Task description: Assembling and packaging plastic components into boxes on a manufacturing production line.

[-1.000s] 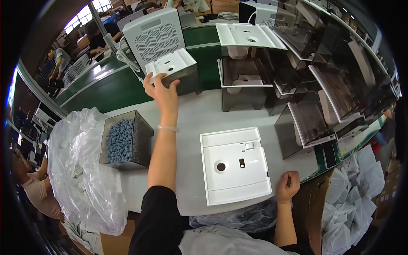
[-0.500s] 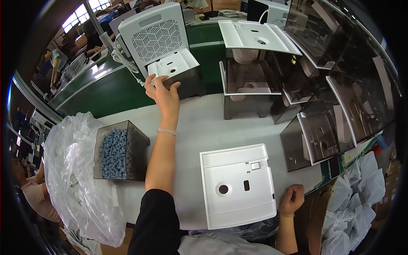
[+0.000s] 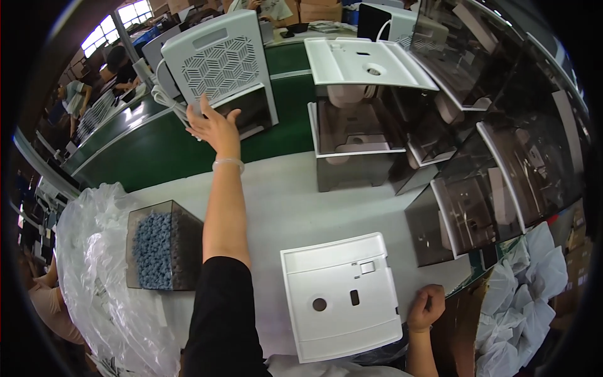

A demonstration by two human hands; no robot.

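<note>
My left hand (image 3: pixel 213 125) is stretched far out over the green conveyor belt (image 3: pixel 157 151), fingers spread, at the lower front of a white appliance housing (image 3: pixel 220 69) with a patterned grille. It holds nothing. A dark tank sits in the recess at the housing's base, just right of my fingers. My right hand (image 3: pixel 427 306) rests as a closed fist on the near table edge. It lies beside the lower right corner of a flat white panel (image 3: pixel 339 295) that has a round hole and a small slot.
A clear box of blue-grey pellets (image 3: pixel 160 248) stands left of my arm, beside a large crumpled plastic bag (image 3: pixel 94 283). Smoky transparent tanks (image 3: pixel 358 144) are stacked at right, one under a white lid (image 3: pixel 367 63). Other people work at the far left.
My left hand held the white-topped dark tank at the housing's base; now the tank sits in the recess and the hand is open. My right hand stayed put.
</note>
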